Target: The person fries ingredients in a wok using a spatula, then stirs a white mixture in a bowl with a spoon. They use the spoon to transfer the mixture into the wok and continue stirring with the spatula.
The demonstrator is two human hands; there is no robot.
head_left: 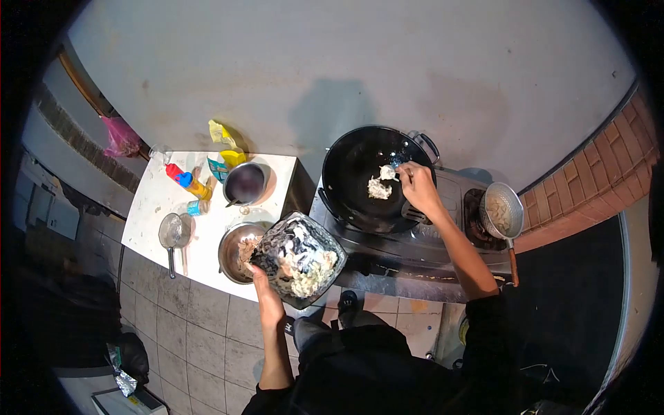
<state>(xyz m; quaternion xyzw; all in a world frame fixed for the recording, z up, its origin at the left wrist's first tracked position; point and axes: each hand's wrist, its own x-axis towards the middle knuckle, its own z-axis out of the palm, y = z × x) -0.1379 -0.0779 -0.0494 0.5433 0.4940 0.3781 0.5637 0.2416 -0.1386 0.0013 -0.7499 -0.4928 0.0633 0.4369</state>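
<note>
My left hand [268, 299] grips the near-left rim of a dark square bowl [337, 250], tilted and smeared with a lumpy white mixture [311, 273]. Over the black wok [349, 173], my right hand [418, 185] is closed around the handle of a spoon [389, 172] with white mixture on it. A clump of white and brownish food [377, 188] lies on the wok's bottom just below the spoon. Beside my right wrist, a slotted spatula [413, 212] is partly hidden by the arm.
On the white table left stand a metal bowl with brownish food [228, 252], a pot of dark liquid [245, 182], a strainer [173, 232] and sauce bottles [198, 187]. A pan with pale pieces [512, 200] sits on the right burner; its wooden handle [514, 266] juts forward.
</note>
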